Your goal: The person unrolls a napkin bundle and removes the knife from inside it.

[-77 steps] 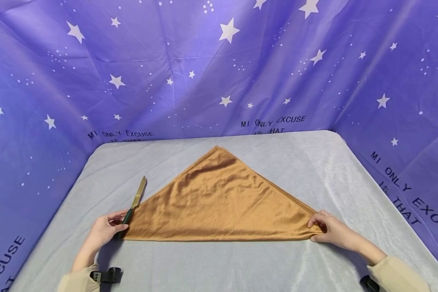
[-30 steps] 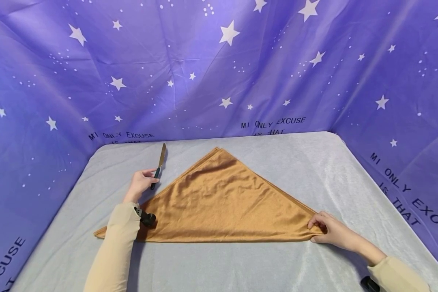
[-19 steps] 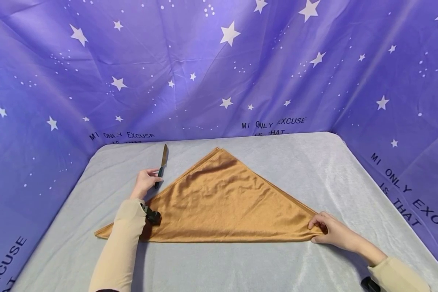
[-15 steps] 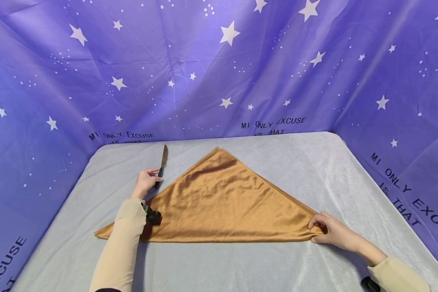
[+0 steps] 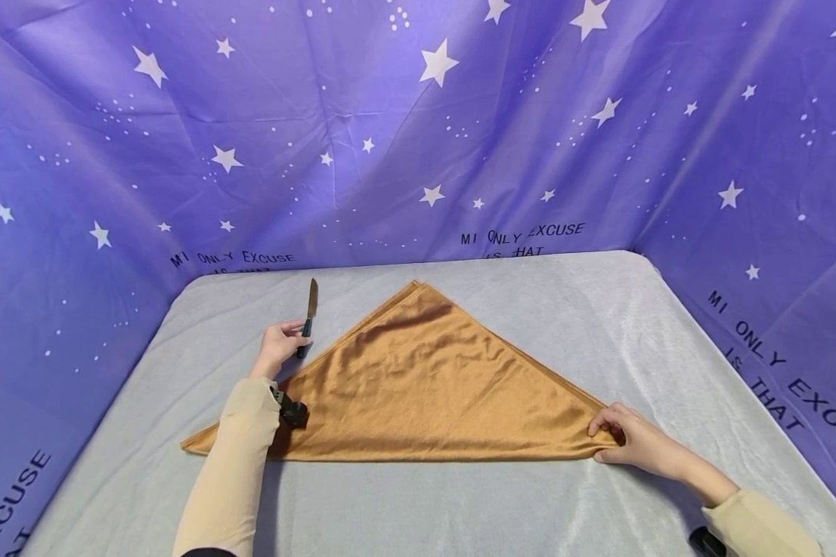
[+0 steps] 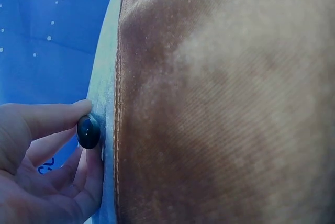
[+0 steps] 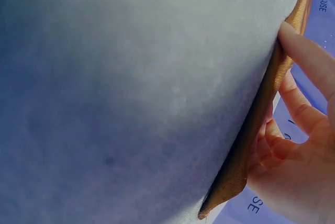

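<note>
A golden-brown satin cloth, folded into a triangle, lies flat with its long edge toward the person and its peak pointing away. Beyond its left slope my left hand pinches the dark green handle of a table knife between thumb and fingers. The gold blade points to the table's far edge. In the left wrist view the handle's rounded end shows beside the stitched cloth hem. At the right corner my right hand grips the cloth, thumb on the near edge; the corner's tip sticks out past the fingers.
A pale grey velvety cover spreads over the table. Purple curtains with white stars and lettering stand behind and on both sides. My left sleeve crosses over the cloth's left part, and a black wrist camera hangs above it.
My left hand has carried the knife from the cloth's left corner away from the person and to the right, past the left slope. Lately it barely moves. My right hand stays put.
</note>
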Demonstrator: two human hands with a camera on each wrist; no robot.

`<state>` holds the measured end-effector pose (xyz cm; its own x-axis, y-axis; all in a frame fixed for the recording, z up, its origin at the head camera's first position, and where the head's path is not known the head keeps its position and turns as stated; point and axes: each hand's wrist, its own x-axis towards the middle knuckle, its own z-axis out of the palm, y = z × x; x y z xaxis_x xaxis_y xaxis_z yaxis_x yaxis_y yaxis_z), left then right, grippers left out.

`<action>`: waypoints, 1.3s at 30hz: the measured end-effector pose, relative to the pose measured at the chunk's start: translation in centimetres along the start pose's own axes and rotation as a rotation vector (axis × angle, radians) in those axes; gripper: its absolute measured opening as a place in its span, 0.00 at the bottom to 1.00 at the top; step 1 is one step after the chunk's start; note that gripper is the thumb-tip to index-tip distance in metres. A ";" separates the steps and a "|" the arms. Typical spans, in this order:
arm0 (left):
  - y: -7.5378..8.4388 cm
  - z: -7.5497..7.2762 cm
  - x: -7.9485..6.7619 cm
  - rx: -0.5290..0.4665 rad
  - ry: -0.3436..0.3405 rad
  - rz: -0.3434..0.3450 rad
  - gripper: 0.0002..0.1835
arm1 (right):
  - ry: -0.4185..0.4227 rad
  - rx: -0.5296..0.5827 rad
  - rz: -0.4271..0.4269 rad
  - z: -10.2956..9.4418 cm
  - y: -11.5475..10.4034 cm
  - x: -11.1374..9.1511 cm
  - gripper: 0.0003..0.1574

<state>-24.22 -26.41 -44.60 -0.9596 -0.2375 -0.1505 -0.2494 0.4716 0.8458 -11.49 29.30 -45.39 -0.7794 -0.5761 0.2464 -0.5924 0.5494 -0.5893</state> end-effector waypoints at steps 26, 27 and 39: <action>0.0 -0.3 -0.8 -0.036 0.022 -0.024 0.23 | 0.027 -0.013 -0.031 0.2 0.1 0.1 0.21; 0.0 -0.3 -0.9 -0.048 0.020 -0.019 0.22 | 0.029 -0.015 -0.029 0.2 0.1 0.1 0.21; 0.1 -2.1 -2.5 -0.021 -0.020 0.099 0.20 | -0.050 0.064 0.054 -1.2 -0.8 0.6 0.17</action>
<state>-21.61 -27.58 -43.08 -0.9819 -0.1736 -0.0751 -0.1501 0.4739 0.8677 -11.75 29.24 -43.85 -0.7979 -0.5769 0.1748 -0.5339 0.5418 -0.6491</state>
